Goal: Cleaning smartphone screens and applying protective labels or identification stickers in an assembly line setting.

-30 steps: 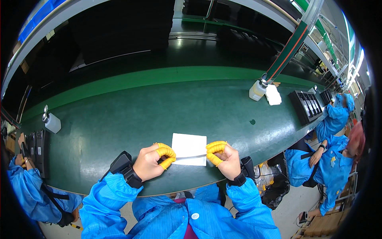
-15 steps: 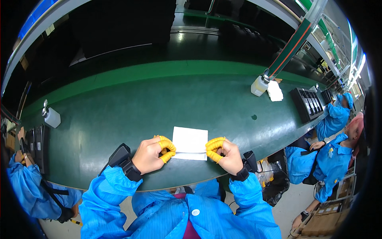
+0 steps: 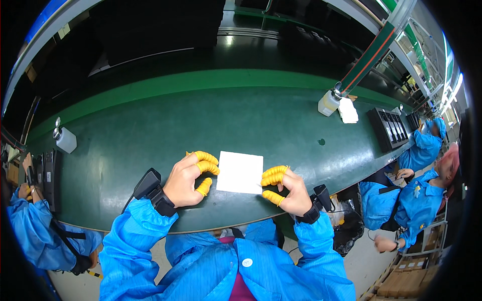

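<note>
Hands are resting on a green worktop (image 3: 150, 125), one at each side of a white sheet (image 3: 240, 172) that is lying flat near the front edge. Left hand (image 3: 187, 179) is sitting at the sheet's left edge, its fingers (image 3: 206, 161) curled and capped in yellow cots, tips touching or just beside the paper; whether they are pinching it cannot be told. Right hand (image 3: 287, 188) is mirroring this at the right edge, its capped fingers (image 3: 273, 176) bent in against the sheet's lower right corner, grip likewise unclear. Both wrists are wearing black bands over blue sleeves. Farther back, a pale bottle (image 3: 328, 103) is standing beside a white cloth (image 3: 348, 111), and a black tray (image 3: 389, 128) is lying to their right. A second bottle (image 3: 65, 140) is standing at far left. Co-workers in blue are sitting at both ends of the worktop.
</note>
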Demonstrator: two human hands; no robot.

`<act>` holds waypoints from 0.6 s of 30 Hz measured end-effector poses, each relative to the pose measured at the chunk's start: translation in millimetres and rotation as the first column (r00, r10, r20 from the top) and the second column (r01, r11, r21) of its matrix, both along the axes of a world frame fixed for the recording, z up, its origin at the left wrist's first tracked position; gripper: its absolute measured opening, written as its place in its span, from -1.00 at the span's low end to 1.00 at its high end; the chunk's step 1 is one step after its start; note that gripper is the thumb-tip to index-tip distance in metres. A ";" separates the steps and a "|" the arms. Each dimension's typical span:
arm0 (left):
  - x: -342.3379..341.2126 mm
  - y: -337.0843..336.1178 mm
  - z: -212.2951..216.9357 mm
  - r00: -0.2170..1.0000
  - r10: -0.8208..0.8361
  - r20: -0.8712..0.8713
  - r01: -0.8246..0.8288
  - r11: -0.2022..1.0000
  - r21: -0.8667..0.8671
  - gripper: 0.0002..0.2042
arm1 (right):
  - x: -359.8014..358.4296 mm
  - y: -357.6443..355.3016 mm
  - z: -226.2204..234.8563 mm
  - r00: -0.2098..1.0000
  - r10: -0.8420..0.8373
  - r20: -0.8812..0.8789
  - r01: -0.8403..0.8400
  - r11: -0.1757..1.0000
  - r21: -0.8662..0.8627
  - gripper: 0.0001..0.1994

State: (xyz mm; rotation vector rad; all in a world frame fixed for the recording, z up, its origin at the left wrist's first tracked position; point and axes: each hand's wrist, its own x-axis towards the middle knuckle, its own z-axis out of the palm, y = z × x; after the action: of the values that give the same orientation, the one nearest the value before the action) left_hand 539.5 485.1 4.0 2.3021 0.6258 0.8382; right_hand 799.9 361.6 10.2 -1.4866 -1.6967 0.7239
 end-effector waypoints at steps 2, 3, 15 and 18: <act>0.7 -3.1 -2.5 0.999 0.003 -0.050 -0.001 0.999 0.052 -0.80 | 0.2 -1.8 -2.9 0.999 0.023 0.028 -0.024 0.999 0.034 -0.73; 1.9 -8.3 -0.7 0.999 0.004 -0.051 -0.002 0.999 0.049 -0.80 | 1.1 -1.8 -6.7 0.990 0.061 0.127 -0.079 0.987 0.143 -0.71; -6.9 -79.1 1.4 0.926 0.051 -0.374 0.023 0.981 0.191 -0.40 | -6.4 -22.6 -6.0 0.910 0.106 0.401 -0.178 0.973 0.146 -0.42; -13.2 -100.3 -10.2 0.949 0.049 -0.313 0.017 0.978 0.206 -0.46 | -9.5 -38.0 -19.7 0.885 0.093 0.456 -0.224 0.944 0.241 -0.56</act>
State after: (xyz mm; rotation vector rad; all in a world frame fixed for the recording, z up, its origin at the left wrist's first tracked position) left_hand 526.3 384.7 -6.2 2.6537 0.7242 0.5640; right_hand 790.5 323.7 -9.6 -1.3783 -2.1810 0.2044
